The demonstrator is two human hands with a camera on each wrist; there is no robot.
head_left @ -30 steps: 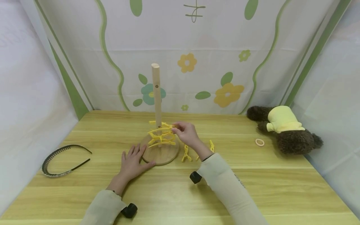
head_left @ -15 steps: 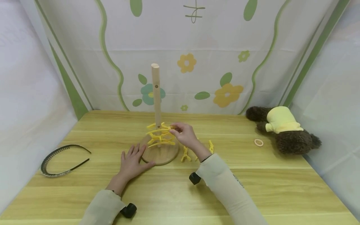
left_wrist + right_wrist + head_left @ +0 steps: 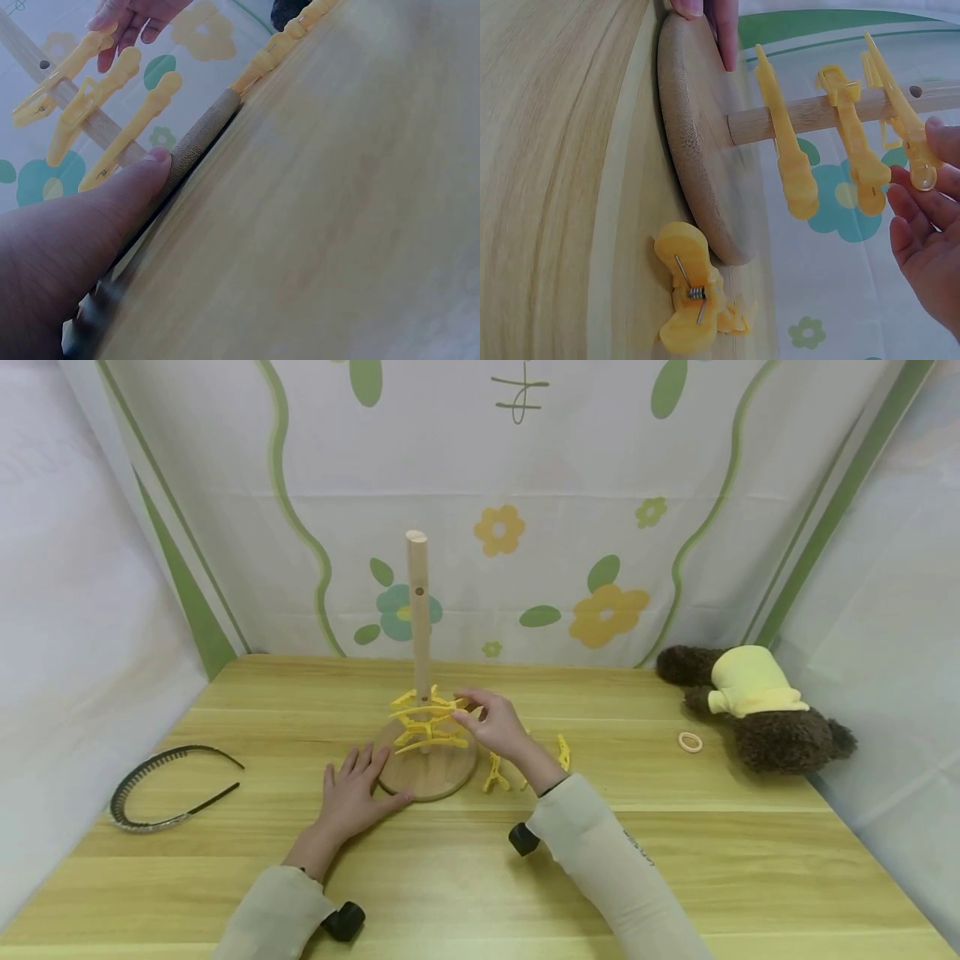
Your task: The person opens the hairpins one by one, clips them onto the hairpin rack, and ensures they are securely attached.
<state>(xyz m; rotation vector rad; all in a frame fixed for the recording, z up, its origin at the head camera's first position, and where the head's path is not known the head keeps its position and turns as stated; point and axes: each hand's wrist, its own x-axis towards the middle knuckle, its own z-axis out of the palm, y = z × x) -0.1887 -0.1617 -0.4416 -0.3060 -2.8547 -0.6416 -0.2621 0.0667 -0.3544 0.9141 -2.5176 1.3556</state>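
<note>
Several yellow alligator hair clips are clamped across a wooden post one above another, their ends sticking out sideways. My right hand is at the right end of the uppermost hair clip, with thumb and fingertips around its tail. In the right wrist view the thumb lies on one side of that tail and the fingers on the other. My left hand rests with spread fingers at the left edge of the round wooden base. Its thumb lies along the base's rim in the left wrist view.
Loose yellow hair clips lie on the table right of the base, partly behind my right wrist. A black headband is at the left. A small pale ring and a brown plush toy in a yellow shirt lie at the right.
The uppermost clip has tilted and settled slightly lower on the post. My right thumb and forefinger now show a wider gap behind the clip's end. The left hand has stayed put.
</note>
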